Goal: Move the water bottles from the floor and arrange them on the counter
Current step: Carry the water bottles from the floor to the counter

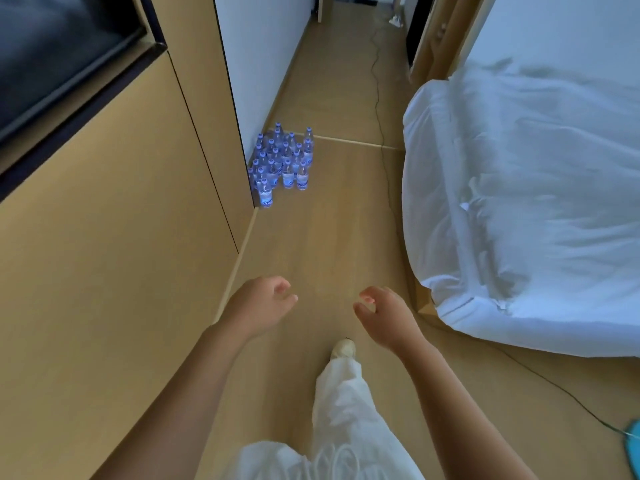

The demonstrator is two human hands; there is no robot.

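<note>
Several clear water bottles (282,164) with blue caps and blue labels stand upright in a tight cluster on the wooden floor, against the corner of the white wall. My left hand (258,306) and my right hand (384,315) hang in front of me, well short of the bottles. Both have loosely curled fingers and hold nothing. No counter top shows in this view.
A tall wooden cabinet wall (121,237) with a dark panel runs along the left. A bed with white sheets (519,202) fills the right. A thin black cable (377,109) trails along the floor beside the bed. My leg in white trousers (343,393) steps forward.
</note>
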